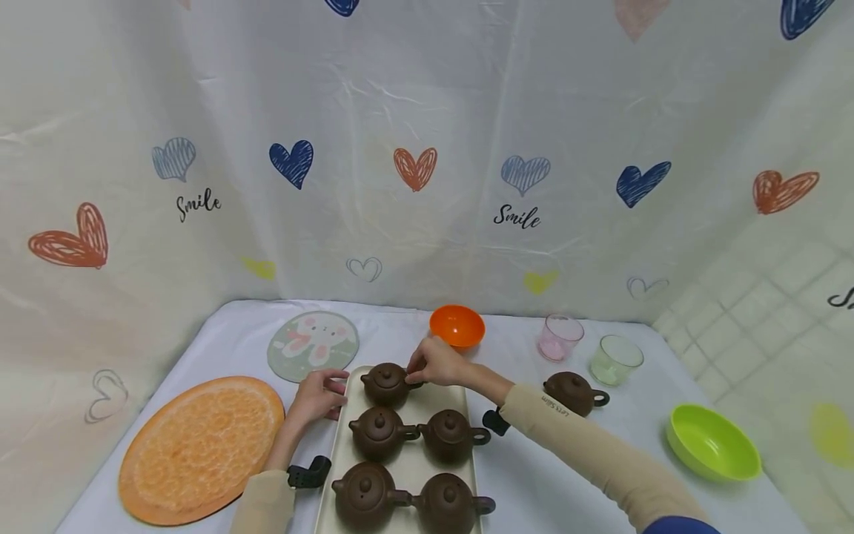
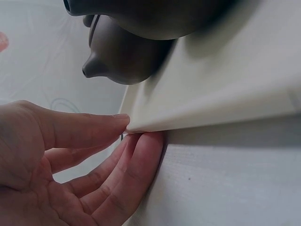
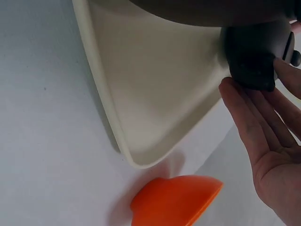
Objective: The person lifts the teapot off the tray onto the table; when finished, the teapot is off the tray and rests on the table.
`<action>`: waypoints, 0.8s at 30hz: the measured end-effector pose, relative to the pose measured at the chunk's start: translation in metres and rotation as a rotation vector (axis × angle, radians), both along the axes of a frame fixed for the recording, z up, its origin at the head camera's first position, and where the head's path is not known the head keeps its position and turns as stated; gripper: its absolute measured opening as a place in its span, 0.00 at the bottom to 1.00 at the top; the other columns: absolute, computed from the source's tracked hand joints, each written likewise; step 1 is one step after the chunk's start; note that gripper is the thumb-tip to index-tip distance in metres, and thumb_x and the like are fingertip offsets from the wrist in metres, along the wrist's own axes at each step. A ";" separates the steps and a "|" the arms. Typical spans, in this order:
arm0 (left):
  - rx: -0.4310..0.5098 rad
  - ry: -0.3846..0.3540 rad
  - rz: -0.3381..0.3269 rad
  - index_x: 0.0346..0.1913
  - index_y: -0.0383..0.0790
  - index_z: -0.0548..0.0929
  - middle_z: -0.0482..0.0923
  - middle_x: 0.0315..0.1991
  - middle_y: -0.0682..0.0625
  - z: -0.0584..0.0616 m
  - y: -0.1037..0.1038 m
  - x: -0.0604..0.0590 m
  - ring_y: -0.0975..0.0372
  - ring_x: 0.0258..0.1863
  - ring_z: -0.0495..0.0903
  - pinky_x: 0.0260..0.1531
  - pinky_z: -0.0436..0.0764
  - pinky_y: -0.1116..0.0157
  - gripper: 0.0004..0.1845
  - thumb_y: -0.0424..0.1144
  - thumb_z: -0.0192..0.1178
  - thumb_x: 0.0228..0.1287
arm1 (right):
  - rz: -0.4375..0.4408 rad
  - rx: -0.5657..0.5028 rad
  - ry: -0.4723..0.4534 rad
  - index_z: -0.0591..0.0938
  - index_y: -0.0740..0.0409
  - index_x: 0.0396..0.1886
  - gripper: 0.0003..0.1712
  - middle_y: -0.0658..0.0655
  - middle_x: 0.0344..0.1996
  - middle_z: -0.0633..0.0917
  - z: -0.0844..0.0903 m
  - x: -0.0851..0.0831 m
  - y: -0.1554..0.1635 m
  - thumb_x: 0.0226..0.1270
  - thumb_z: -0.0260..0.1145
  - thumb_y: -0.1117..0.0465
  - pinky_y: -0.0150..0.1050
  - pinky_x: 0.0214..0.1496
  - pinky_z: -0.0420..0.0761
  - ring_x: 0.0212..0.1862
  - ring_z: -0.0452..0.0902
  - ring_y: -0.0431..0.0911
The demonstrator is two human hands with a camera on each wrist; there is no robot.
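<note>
A cream rectangular tray (image 1: 434,400) holds several dark brown lidded teapots in two columns. My right hand (image 1: 438,362) pinches the handle of the teapot (image 1: 385,383) at the tray's far left corner. In the right wrist view, the thumb and fingers close about that teapot's (image 3: 254,59) handle, which they partly hide. My left hand (image 1: 316,396) holds the tray's left rim near the far end. Seen from the left wrist, the thumb lies at the rim's upper edge and the fingers (image 2: 146,160) are curled beneath it. Behind my right forearm, another brown teapot (image 1: 572,393) stands on the table.
An orange bowl (image 1: 457,326) stands behind the tray. To the right are a pink glass (image 1: 560,338), a greenish glass (image 1: 616,360) and a lime green bowl (image 1: 712,443). A round orange mat (image 1: 200,449) and a rabbit-print mat (image 1: 310,347) lie at left.
</note>
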State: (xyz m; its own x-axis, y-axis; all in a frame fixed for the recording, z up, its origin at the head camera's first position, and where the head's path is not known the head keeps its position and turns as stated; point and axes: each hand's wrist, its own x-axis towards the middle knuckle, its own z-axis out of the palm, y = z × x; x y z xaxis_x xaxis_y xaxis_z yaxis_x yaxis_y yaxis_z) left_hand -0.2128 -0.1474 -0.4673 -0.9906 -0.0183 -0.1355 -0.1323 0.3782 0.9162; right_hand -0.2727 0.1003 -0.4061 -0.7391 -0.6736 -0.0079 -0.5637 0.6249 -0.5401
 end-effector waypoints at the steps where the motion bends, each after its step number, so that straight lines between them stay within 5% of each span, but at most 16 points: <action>1: -0.003 0.001 -0.001 0.55 0.28 0.78 0.79 0.33 0.40 0.000 0.000 0.000 0.60 0.21 0.80 0.19 0.85 0.61 0.24 0.20 0.60 0.50 | -0.001 -0.001 -0.004 0.89 0.63 0.33 0.07 0.55 0.27 0.88 -0.001 0.000 0.000 0.54 0.73 0.64 0.26 0.28 0.81 0.26 0.79 0.37; 24: -0.012 0.003 -0.006 0.55 0.28 0.77 0.79 0.33 0.40 0.000 0.001 -0.001 0.59 0.20 0.80 0.18 0.85 0.61 0.24 0.21 0.60 0.51 | -0.018 -0.017 -0.015 0.89 0.63 0.33 0.08 0.55 0.26 0.88 -0.007 0.001 0.003 0.53 0.74 0.64 0.27 0.25 0.81 0.22 0.78 0.36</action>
